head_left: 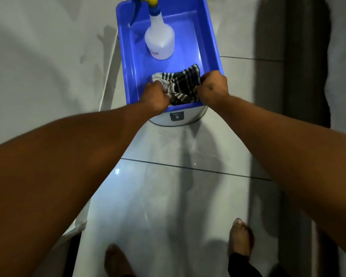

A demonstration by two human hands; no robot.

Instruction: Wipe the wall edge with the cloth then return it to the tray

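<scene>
A black-and-white checked cloth (181,84) lies bunched at the near end of a blue plastic tray (212,47). My left hand (155,95) grips its left side and my right hand (213,86) grips its right side, both inside the tray's near rim. The cloth's lower part is hidden behind my hands and the rim. The wall (38,56) rises on the left, and its white edge strip (108,66) runs down beside the tray.
A white spray bottle (159,42) with a blue and yellow head stands in the tray's far half. The tray rests on a round white container (180,117). Grey floor tiles spread below, with my bare feet (241,236) near the bottom. A dark vertical frame (306,76) stands at right.
</scene>
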